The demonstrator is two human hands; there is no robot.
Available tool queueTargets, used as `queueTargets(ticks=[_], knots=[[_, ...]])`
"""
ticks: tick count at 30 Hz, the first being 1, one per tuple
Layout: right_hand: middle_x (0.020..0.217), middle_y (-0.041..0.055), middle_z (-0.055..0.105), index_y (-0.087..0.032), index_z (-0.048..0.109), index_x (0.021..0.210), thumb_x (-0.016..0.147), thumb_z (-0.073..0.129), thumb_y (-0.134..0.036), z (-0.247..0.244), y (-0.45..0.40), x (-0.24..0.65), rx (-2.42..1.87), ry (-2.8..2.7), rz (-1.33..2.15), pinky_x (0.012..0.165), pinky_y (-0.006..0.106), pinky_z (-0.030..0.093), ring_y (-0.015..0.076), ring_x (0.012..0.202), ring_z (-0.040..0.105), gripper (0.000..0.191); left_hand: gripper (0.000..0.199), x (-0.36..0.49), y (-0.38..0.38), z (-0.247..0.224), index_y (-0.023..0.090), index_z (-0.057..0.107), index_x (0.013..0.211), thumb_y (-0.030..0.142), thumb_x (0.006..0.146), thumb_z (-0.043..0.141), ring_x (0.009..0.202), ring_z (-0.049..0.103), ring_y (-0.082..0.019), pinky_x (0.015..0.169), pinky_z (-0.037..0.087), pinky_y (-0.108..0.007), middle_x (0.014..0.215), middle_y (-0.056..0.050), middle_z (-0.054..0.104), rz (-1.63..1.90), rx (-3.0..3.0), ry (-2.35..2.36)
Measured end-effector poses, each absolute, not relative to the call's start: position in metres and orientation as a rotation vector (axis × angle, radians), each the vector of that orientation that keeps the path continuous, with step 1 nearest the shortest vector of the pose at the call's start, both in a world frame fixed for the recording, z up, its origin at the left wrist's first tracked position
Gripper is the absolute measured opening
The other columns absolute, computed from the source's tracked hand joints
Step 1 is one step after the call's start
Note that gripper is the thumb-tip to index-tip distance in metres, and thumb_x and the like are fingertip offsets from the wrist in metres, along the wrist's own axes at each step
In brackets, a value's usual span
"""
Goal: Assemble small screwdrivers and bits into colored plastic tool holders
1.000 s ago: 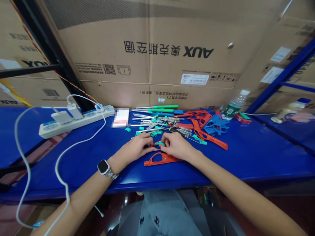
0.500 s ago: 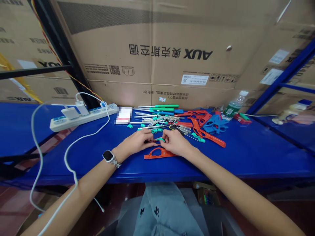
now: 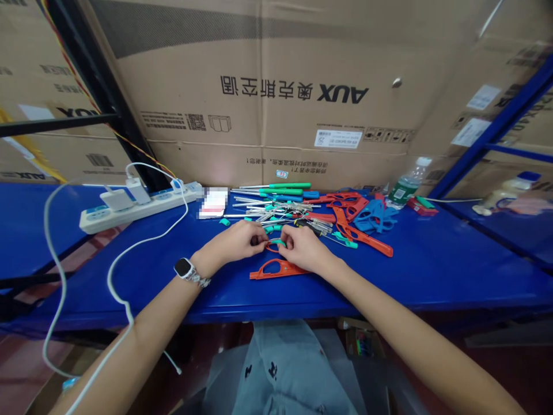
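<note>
Near the middle of the blue table, my left hand (image 3: 244, 239) is closed, its fingertips pinched at the left side of a small red part (image 3: 272, 248). My right hand (image 3: 302, 248) is closed too, pinching a small green piece (image 3: 279, 242) at the red part's right side. Just below the hands lies an orange plastic shell (image 3: 279, 269) with an oval opening, its right end hidden by my right hand. Behind the hands is a pile of metal rods and small green pieces (image 3: 276, 210).
Green-handled tools (image 3: 289, 189) lie behind the pile. To the right are orange shells (image 3: 363, 233), blue shells (image 3: 378, 218) and a bottle (image 3: 406, 184). A white power strip (image 3: 142, 207) with cables and a white packet (image 3: 213, 203) are at the left; cardboard boxes (image 3: 259, 127) stand behind.
The view has shifted slightly, moving the scene a little left. My left hand's fingertips have drawn back from the right hand's, showing more of the red part between them.
</note>
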State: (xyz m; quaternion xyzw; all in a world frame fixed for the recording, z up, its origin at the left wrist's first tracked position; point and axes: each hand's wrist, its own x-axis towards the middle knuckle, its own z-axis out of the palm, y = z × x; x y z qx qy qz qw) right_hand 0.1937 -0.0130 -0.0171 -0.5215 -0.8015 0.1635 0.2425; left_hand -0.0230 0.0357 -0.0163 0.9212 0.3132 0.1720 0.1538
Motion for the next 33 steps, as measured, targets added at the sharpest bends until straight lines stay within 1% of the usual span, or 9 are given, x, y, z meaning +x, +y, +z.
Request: queueTargets(ticks=[3,5,10,14,21,24,27,30,33], knots=[[0.062,-0.0023,0.064,-0.017,0.068,0.098,0.086,0.066,-0.016,-0.018,-0.013,0.194,-1.413,-2.205,0.432,0.064,0.026,0.039,0.0144,0.059,0.057,0.012,0.018,-0.024,0.032,-0.015,0.018,0.075,0.095,0.022,0.093,0.058,0.075,0.064,-0.017,0.070,0.048,-0.030,0.087,-0.006,0.072,0.520,2.675,0.878],[0.063,-0.0016,0.065,-0.018,0.070,0.102,0.088,0.063,-0.016,-0.019,-0.013,0.194,-1.389,-2.232,0.422,0.066,0.026,0.040,0.0147,0.060,0.058,0.016,0.019,-0.024,0.029,-0.015,0.018,0.076,0.096,0.022,0.095,0.057,0.074,0.063,-0.017,0.069,0.048,-0.030,0.087,-0.006,0.071,0.545,2.682,0.869],[0.070,0.0015,0.069,-0.017,0.073,0.101,0.089,0.062,-0.016,-0.024,-0.013,0.195,-1.351,-2.243,0.372,0.067,0.026,0.042,0.0148,0.065,0.061,0.017,0.023,-0.026,0.024,-0.019,0.018,0.076,0.097,0.027,0.099,0.054,0.078,0.064,-0.017,0.072,0.050,-0.031,0.095,-0.008,0.070,0.599,2.668,0.891],[0.070,0.0014,0.068,-0.016,0.072,0.098,0.088,0.063,-0.015,-0.025,-0.014,0.195,-1.351,-2.243,0.369,0.065,0.025,0.040,0.0140,0.064,0.059,0.013,0.025,-0.028,0.026,-0.024,0.017,0.076,0.095,0.032,0.099,0.056,0.077,0.063,-0.017,0.071,0.050,-0.031,0.091,-0.008,0.070,0.601,2.659,0.892],[0.068,-0.0003,0.066,-0.016,0.070,0.097,0.088,0.063,-0.015,-0.026,-0.013,0.196,-1.350,-2.220,0.393,0.064,0.024,0.039,0.0132,0.062,0.058,0.011,0.026,-0.029,0.027,-0.025,0.017,0.076,0.095,0.032,0.100,0.055,0.076,0.064,-0.017,0.071,0.051,-0.032,0.089,-0.008,0.071,0.646,2.604,0.914],[0.066,-0.0011,0.065,-0.016,0.069,0.096,0.089,0.062,-0.016,-0.026,-0.013,0.195,-1.348,-2.205,0.407,0.063,0.024,0.038,0.0130,0.060,0.057,0.011,0.021,-0.032,0.024,-0.024,0.017,0.075,0.103,0.032,0.094,0.064,0.074,0.064,-0.017,0.069,0.052,-0.031,0.089,-0.007,0.071,0.624,2.541,0.930],[0.063,-0.0020,0.064,-0.017,0.069,0.094,0.089,0.061,-0.015,-0.026,-0.014,0.195,-1.362,-2.201,0.409,0.062,0.024,0.037,0.0128,0.058,0.056,0.010,0.019,-0.034,0.022,-0.022,0.018,0.075,0.102,0.029,0.089,0.068,0.073,0.063,-0.016,0.068,0.051,-0.030,0.088,-0.006,0.070,0.601,2.521,0.962],[0.060,-0.0027,0.062,-0.017,0.069,0.093,0.089,0.061,-0.015,-0.026,-0.014,0.195,-1.358,-2.191,0.414,0.062,0.024,0.037,0.0128,0.057,0.056,0.009,0.017,-0.036,0.021,-0.020,0.018,0.075,0.100,0.029,0.093,0.063,0.075,0.063,-0.016,0.070,0.051,-0.030,0.090,-0.006,0.070,0.582,2.546,0.959],[0.060,-0.0029,0.062,-0.017,0.069,0.093,0.089,0.061,-0.015,-0.027,-0.014,0.196,-1.342,-2.187,0.419,0.062,0.024,0.037,0.0126,0.057,0.056,0.009,0.022,-0.038,0.020,-0.019,0.019,0.076,0.105,0.031,0.098,0.059,0.081,0.065,-0.017,0.075,0.052,-0.031,0.095,-0.007,0.070,0.595,2.573,0.911]])
